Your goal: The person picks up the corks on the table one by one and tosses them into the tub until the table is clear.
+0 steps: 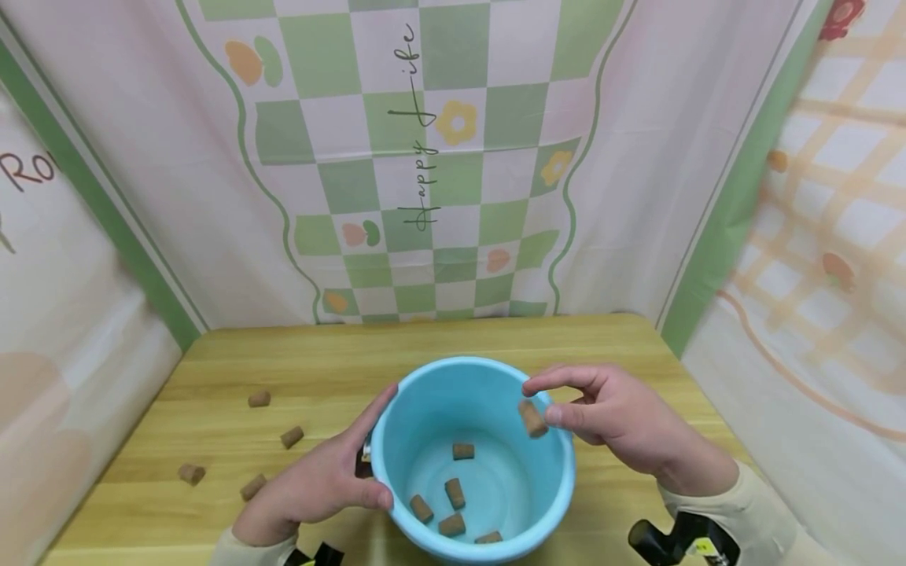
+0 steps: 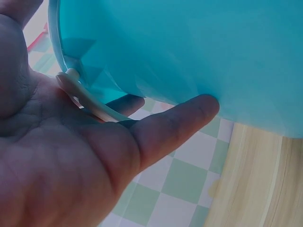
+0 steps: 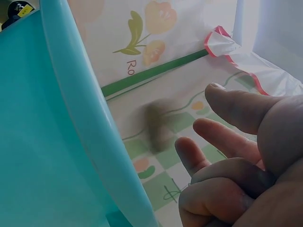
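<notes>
The light blue bucket [image 1: 453, 397] stands at the front of the table. My left hand [image 1: 318, 483] braces its left side, thumb at the rim and straight fingers along the outer wall. In the left wrist view, the bucket's pale handle [image 2: 92, 102] lies beside that palm. A cork [image 1: 532, 420] is in the air over the right inner wall; it appears blurred and apart from the fingers in the right wrist view. My right hand [image 1: 616, 413] is above the right rim, thumb and forefinger spread with nothing between them. Several corks [image 1: 454, 494] lie on the bucket's bottom.
Several more corks [image 1: 292, 437] are scattered over the left part of the wooden table [image 1: 283, 354]. One sits close by my left wrist. A green-and-white checked cloth [image 1: 456, 181] hangs behind the table, with printed cloth walls at both sides.
</notes>
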{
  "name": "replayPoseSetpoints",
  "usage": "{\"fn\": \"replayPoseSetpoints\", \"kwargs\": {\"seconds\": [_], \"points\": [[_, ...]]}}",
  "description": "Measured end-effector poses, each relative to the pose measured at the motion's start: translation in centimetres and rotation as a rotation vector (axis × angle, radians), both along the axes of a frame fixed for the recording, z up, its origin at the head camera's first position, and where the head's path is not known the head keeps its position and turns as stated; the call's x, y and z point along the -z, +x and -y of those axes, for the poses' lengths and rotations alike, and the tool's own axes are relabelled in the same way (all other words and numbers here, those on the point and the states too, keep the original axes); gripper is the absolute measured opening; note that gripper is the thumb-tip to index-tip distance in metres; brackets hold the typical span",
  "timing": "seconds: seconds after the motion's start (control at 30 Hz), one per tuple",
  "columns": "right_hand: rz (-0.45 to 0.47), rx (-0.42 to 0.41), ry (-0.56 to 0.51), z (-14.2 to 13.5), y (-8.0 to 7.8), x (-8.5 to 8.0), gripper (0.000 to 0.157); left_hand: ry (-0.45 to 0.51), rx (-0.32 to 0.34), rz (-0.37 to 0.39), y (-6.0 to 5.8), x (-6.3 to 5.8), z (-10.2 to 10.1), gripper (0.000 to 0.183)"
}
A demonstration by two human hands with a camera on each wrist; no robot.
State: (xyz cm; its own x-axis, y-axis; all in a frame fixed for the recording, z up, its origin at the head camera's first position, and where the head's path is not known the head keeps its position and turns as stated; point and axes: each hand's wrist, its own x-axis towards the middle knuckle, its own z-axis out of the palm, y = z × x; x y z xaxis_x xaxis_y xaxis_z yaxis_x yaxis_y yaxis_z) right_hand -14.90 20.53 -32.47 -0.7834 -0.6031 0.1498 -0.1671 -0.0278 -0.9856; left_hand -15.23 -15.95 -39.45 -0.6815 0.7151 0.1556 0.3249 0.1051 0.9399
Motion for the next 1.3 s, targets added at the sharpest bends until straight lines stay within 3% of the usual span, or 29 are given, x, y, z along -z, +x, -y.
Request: {"fn": "replayPoseSetpoints", "kwargs": {"seconds": [0.27,0.53,0.87,1.0,1.1,1.3], "points": [[0.045,-0.027,-0.01,-0.1,0.2,-0.1,0.032,0.018,0.015,0.012,-0.1,-0.1,0.0,0.103],[0.014,-0.031,-0.011,-0.3,0.0,0.2,0.031,0.031,0.025,0.037,-0.1,-0.1,-0.1,0.103],[-0.022,0.106,0.093,-0.7,0.3,-0.1,0.031,0.028,0.022,0.023,-0.1,0.0,0.0,0.103],[-0.094,0.177,0.147,-0.9,0.4,-0.1,0.029,0.021,0.018,0.027,-0.1,0.0,-0.1,0.103],[-0.218,0.265,0.196,-1.1,0.4,0.0,0.03,0.021,0.017,0.032,0.0,0.0,-0.1,0.103],[-0.406,0.388,0.25,-1.5,0.1,0.0,0.047,0.019,0.012,0.041,0.0,0.0,-0.1,0.104]]}}
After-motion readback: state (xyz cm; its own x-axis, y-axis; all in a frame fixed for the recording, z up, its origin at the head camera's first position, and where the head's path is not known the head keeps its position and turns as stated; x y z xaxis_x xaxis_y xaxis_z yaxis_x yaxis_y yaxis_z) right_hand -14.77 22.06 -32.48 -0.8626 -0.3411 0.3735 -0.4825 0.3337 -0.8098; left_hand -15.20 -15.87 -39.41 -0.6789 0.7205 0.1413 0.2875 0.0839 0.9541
